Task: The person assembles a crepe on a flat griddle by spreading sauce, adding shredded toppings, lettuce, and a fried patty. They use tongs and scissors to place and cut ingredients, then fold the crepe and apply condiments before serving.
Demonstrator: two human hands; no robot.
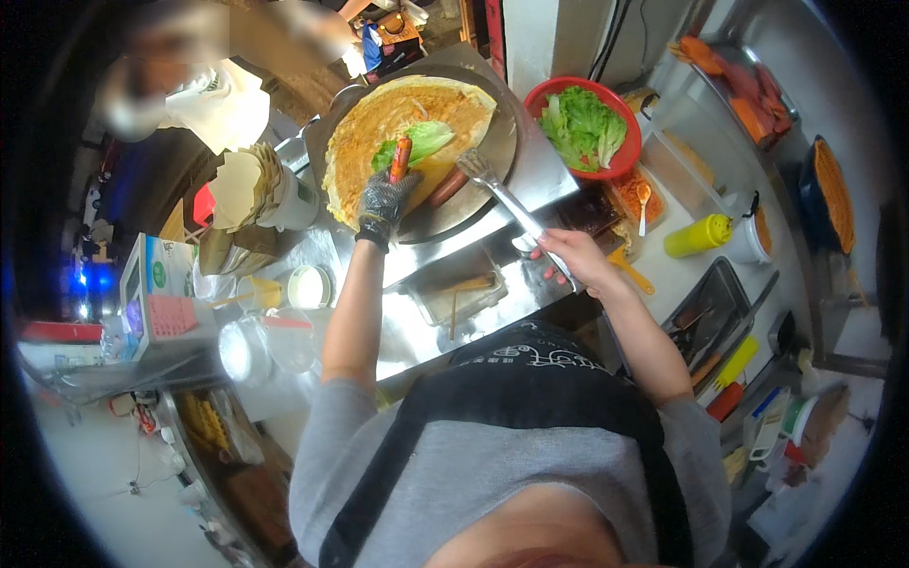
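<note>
the left hand (383, 204), wearing a dark patterned glove, is gripping a reddish-orange sausage (401, 158) by its lower end and holding it over the crepe (407, 133). the sausage is standing nearly on end in the picture, its long axis running from the gloved fingers up and slightly right toward the far side of the round griddle (473, 185). it is looking smooth, glossy and slim, and its upper end is lying against a green lettuce leaf (421, 140) resting on the golden, orange-speckled crepe. a 2nd sausage (447, 187) is lying on the griddle just right of the glove, angled up to the right. further right, the bare right hand (578, 260) is closing around the handles of metal tongs (502, 199), whose tips are reaching up-left to the crepe's edge. beyond them, a red bowl of lettuce (585, 128) is sitting on the steel counter (426, 331), with a yellow squeeze bottle (698, 235) at the right.
</note>
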